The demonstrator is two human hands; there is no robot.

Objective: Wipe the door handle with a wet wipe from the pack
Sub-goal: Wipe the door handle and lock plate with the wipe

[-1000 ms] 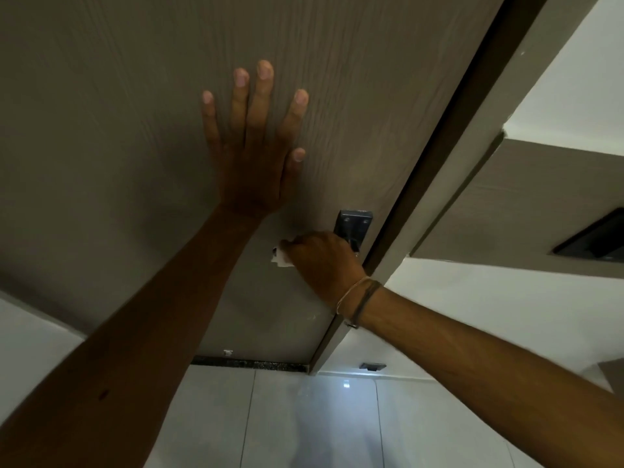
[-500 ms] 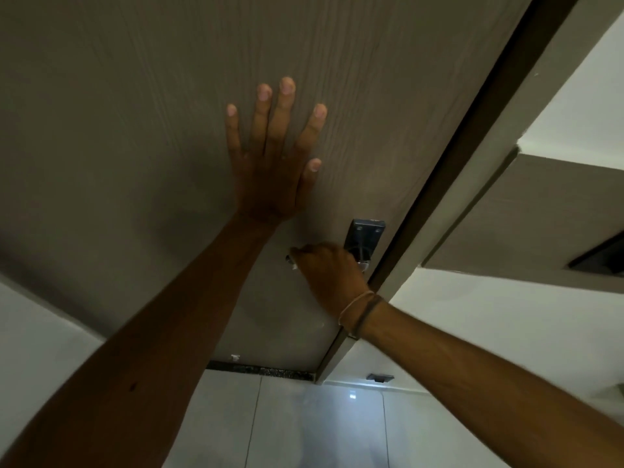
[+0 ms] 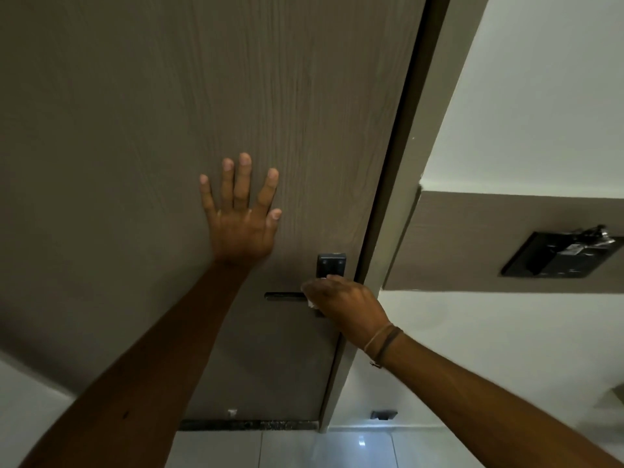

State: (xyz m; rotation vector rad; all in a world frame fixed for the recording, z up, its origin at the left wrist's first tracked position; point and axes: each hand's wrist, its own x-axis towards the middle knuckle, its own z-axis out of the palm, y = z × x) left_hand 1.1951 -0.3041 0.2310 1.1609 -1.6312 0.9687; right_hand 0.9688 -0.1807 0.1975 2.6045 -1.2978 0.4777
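Observation:
A dark lever door handle (image 3: 284,296) juts left from its black plate (image 3: 331,265) on the grey-brown wooden door (image 3: 169,113). My right hand (image 3: 344,304) is closed around the handle's inner end, next to the plate, with a white wet wipe (image 3: 310,303) bunched under the fingers; only a small white edge of it shows. My left hand (image 3: 241,214) lies flat on the door above and left of the handle, fingers spread, holding nothing. The wipe pack is not in view.
The door frame (image 3: 401,197) runs along the door's right edge. On the white wall (image 3: 540,96) to the right, a wood-look panel (image 3: 456,244) carries a black recessed fitting (image 3: 560,255). Pale floor tiles (image 3: 320,450) lie below, with a small door stop (image 3: 383,414).
My right hand slid the wipe along the lever toward the plate, baring the lever's left end. The view swung so the door stands more upright. My left hand stayed flat on the door.

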